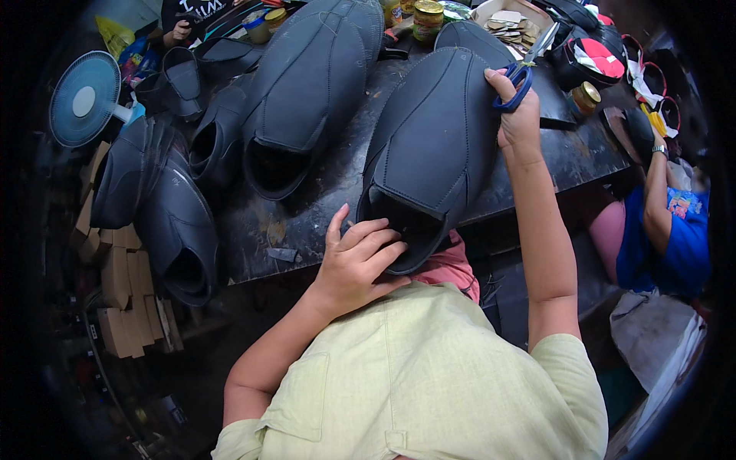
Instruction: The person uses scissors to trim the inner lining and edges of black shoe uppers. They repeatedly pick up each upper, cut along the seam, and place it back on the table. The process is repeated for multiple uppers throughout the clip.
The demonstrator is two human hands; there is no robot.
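A black stitched shoe upper (pixel 429 130) lies in front of me at the table's near edge, its opening toward my body. Over the left rim of that opening rests my left hand (pixel 356 264), fingers spread and touching the edge. My right hand (pixel 523 123) is closed round the blue handles of a pair of scissors (pixel 517 88), beside the upper's right flank. The blades point up and away, apart from the upper. Left of it stands another large black upper (pixel 310 84), and smaller uppers (pixel 180 222) hang over the table's left side.
The dark worn table (pixel 330 222) carries jars (pixel 428 21) and a box of tan pieces (pixel 512 27) at the back. A fan (pixel 84 100) and stacked cartons (pixel 126 284) stand left. At right, a person in blue (pixel 667 238) handles a black piece; another person's hand (pixel 180 32) shows far left.
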